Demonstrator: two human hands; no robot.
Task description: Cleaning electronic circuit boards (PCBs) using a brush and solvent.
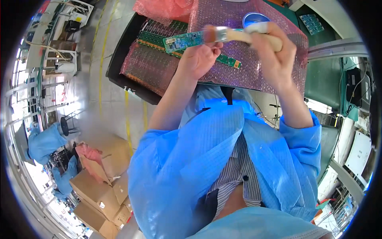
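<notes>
My left hand is closed on a narrow green circuit board, held up over the work surface. In my right hand is a flat brush with a pale wooden handle and a metal band. Its reddish-brown bristles lie over the right part of the board and look blurred. Something white covers a fingertip of my right hand. Beneath my left hand, another long green board rests on pink bubble wrap. A round blue-lit dish stands just beyond my right hand.
A black tray on the left holds rows of green boards and bubble wrap. Another board lies at the far right on a green surface. Cardboard boxes stand at lower left. Another person in blue is beyond them.
</notes>
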